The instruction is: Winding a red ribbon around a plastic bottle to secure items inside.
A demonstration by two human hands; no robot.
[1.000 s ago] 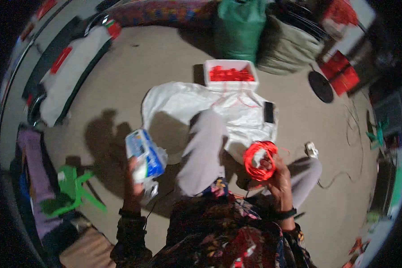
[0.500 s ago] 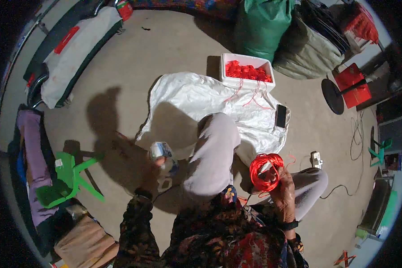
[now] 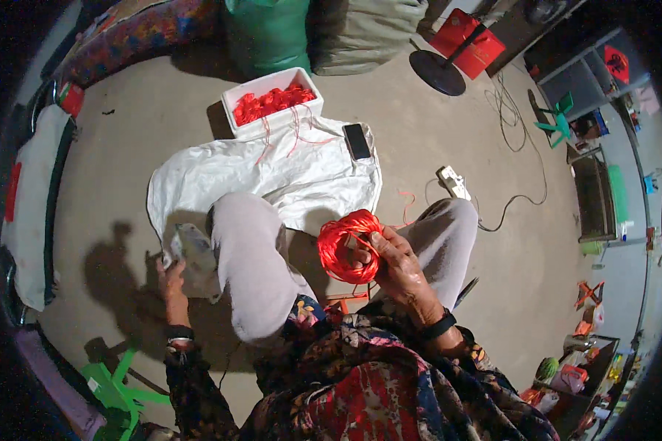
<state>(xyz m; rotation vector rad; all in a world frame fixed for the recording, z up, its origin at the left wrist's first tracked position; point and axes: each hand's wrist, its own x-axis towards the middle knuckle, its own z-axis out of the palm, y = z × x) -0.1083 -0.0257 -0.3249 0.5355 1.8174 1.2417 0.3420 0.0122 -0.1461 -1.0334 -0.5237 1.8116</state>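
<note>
My right hand (image 3: 397,261) is closed on a round coil of shiny red cord (image 3: 338,257), with fingers and thumb through and over its right side. A loose end of red cord trails beyond the coil. Low on the left, beside my left knee, my left hand (image 3: 172,283) grips the edge of a crumpled, partly clear plastic packet (image 3: 193,246). Shadow blurs the packet's details. A white woven sheet (image 3: 235,170) lies on the floor beyond my knees. At its far edge stands a white foam box (image 3: 315,104) with several red cord bundles inside, their ends hanging out.
A black phone (image 3: 357,141) lies on the sheet's right corner. To the right are a white power strip (image 3: 454,182) with a black cable and a round black stand base (image 3: 438,73). Large green (image 3: 267,37) and beige sacks stand at the back; a green plastic stool (image 3: 118,393) is lower left.
The view has swung to the right. My left hand, with the packet, has gone down beside the left knee and sheet's edge. My right hand keeps the red coil, now held more centrally.
</note>
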